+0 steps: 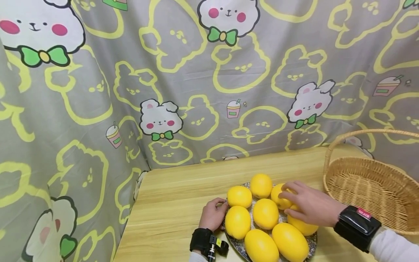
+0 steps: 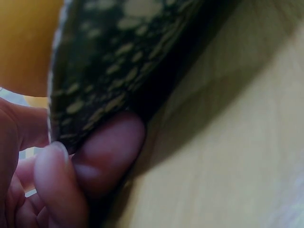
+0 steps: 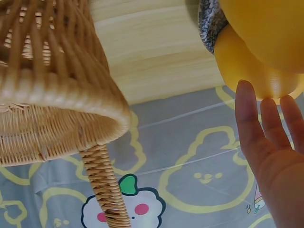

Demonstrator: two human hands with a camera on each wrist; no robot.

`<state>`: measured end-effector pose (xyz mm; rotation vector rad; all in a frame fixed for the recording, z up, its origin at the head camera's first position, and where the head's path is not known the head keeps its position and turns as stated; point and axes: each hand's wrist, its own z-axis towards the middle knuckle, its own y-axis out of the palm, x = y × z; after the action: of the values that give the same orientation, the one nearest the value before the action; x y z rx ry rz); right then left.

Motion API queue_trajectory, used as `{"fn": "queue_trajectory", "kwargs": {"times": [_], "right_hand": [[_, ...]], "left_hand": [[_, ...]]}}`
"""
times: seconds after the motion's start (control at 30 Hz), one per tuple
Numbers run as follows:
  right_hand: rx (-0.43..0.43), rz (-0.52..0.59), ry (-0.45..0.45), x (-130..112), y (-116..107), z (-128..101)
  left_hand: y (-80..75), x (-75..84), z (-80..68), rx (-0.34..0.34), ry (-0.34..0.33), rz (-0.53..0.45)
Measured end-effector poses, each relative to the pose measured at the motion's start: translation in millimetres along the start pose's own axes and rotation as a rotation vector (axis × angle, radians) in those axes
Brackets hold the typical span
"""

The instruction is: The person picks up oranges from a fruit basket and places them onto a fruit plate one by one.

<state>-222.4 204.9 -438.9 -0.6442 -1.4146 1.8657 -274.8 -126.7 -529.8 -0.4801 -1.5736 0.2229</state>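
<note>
On the table, left hand (image 1: 212, 215) pinches the plate (image 1: 234, 243) rim; right hand (image 1: 309, 207) rests flat-fingered on lemons (image 1: 281, 196).

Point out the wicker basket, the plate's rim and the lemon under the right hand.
wicker basket (image 1: 366, 189): head view, on its woven inner wall.
plate (image 2: 95, 71): left wrist view, on its speckled rim.
lemon (image 1: 279, 196): head view, on its bare left side.

light: bright, even | shadows: soft | left wrist view: blurred, dim | head view: sharp
</note>
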Motion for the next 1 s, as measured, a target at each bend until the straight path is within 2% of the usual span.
{"fn": "queue_trajectory", "kwargs": {"times": [0.2, 0.43, 0.63, 0.83, 1.0], "right_hand": [[0.019, 0.010, 0.035, 1.9, 0.2, -8.2], [0.017, 0.040, 0.080, 0.9, -0.6, -14.6], [0.053, 0.026, 0.073, 4.7, -5.7, -19.7], [0.050, 0.016, 0.126, 10.0, -13.6, -30.4], [0.102, 0.004, 0.126, 14.0, -14.5, -38.9]], "left_hand": [[2.2, 0.4, 0.1, 0.004, -0.001, 0.002], [-0.7, -2.5, -2.6, -0.016, 0.031, -0.008], [-3.6, -0.3, -5.3, -0.010, 0.014, -0.023], [-3.8, 0.2, -6.1, -0.030, -0.002, -0.015], [-0.9, 2.6, -7.1, -0.033, -0.020, 0.000]]}}
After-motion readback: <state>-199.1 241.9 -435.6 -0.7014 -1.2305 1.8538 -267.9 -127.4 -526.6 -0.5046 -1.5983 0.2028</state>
